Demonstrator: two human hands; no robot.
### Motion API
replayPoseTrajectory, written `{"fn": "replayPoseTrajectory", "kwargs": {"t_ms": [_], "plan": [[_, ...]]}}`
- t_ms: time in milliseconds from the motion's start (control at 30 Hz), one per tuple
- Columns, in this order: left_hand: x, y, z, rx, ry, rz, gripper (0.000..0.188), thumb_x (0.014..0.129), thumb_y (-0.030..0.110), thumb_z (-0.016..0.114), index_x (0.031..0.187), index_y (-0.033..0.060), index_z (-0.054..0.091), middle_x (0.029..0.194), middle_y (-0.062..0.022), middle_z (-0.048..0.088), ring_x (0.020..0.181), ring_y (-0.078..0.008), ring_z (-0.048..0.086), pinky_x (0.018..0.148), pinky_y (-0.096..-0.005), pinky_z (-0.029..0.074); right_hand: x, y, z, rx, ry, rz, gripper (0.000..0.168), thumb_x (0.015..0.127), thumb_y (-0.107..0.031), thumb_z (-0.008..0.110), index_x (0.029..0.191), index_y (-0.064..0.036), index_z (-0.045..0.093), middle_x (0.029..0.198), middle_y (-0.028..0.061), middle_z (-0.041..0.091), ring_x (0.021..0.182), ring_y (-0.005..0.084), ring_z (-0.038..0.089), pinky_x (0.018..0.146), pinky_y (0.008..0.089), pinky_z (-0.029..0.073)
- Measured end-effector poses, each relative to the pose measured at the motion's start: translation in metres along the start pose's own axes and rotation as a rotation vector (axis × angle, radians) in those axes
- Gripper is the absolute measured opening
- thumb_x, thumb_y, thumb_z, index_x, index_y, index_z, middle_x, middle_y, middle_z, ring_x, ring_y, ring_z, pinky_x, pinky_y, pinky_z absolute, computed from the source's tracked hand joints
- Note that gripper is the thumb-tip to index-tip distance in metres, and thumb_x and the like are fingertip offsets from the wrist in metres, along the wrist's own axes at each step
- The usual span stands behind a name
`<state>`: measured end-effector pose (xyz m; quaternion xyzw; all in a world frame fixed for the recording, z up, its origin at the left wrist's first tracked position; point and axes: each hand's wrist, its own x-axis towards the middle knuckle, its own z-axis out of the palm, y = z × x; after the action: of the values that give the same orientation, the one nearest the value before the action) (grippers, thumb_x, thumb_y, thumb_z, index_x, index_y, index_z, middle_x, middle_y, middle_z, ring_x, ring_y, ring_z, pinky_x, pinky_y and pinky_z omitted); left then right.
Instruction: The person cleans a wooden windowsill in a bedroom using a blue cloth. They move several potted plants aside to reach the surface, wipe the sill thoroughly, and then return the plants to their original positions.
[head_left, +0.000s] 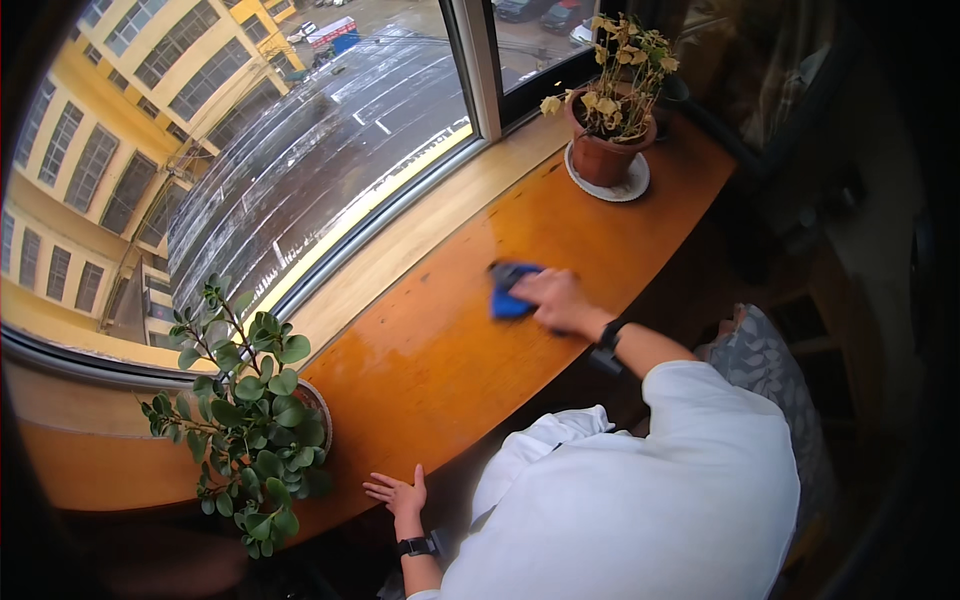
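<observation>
With my right hand (559, 300) I press a blue and dark cloth (508, 291) against the orange-brown wooden tabletop (420, 375), near its middle. The hand and cloth are blurred, and part of the cloth is hidden under my fingers. My left hand (399, 495) rests at the table's front edge with its fingers spread and nothing in it. Glossy patches that look wet or reflective show on the wood, along with a few small dark marks. A band with a dark device sits on each wrist.
A leafy green potted plant (255, 420) stands at the table's left, close to my left hand. At the far right, a terracotta pot (609, 150) with a yellowing plant sits on a white saucer (637, 184). A window (337, 150) runs along the back, beyond a pale sill (442, 225).
</observation>
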<state>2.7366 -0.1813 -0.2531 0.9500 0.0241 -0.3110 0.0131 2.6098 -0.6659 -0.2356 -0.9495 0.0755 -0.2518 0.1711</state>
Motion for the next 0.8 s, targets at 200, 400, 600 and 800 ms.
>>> {"fn": "replayPoseTrajectory", "kwargs": {"t_ms": [200,400,600,800], "plan": [[0.009,-0.006,0.006,0.070,0.023,0.057,0.122,0.080,0.072,0.054,0.146,-0.0056,-0.013,0.149,-0.0365,-0.020,0.141,-0.0493,-0.014,0.116,-0.0523,0.009,-0.088,0.147,-0.068,-0.543,0.032,0.995,0.057,0.079,-0.019,0.054,0.136,-0.020,0.049,0.143,0.0084,0.045,0.123,0.0368,0.044,0.093,0.0593,0.040],[-0.008,-0.007,-0.011,0.090,-0.019,0.122,0.127,0.074,0.072,0.061,0.148,-0.0055,-0.007,0.148,-0.0401,-0.013,0.141,-0.0525,-0.007,0.114,-0.0554,0.016,-0.064,0.041,0.000,-0.466,-0.049,0.693,0.060,0.077,-0.021,0.059,0.135,-0.023,0.048,0.134,0.0067,0.047,0.107,0.0353,0.047,0.082,0.0528,0.041],[-0.005,-0.023,-0.030,0.123,-0.018,0.271,0.123,0.071,0.071,0.065,0.150,-0.0017,0.006,0.150,-0.0395,0.000,0.141,-0.0524,0.006,0.110,-0.0552,0.027,-0.022,-0.142,0.060,0.043,-0.266,0.023,0.058,0.068,-0.023,0.066,0.125,-0.020,0.059,0.126,0.0124,0.053,0.099,0.0329,0.052,0.083,0.0469,0.041],[-0.018,-0.089,-0.055,-0.356,0.131,0.427,0.060,0.091,0.044,0.058,0.129,-0.0023,0.054,0.132,-0.0235,0.053,0.126,-0.0353,0.048,0.105,-0.0385,0.038,0.009,-0.117,0.063,-0.110,-0.297,0.019,0.071,0.072,-0.027,0.066,0.137,-0.009,0.044,0.143,0.0200,0.036,0.138,0.0351,0.028,0.112,0.0593,0.015]]}}
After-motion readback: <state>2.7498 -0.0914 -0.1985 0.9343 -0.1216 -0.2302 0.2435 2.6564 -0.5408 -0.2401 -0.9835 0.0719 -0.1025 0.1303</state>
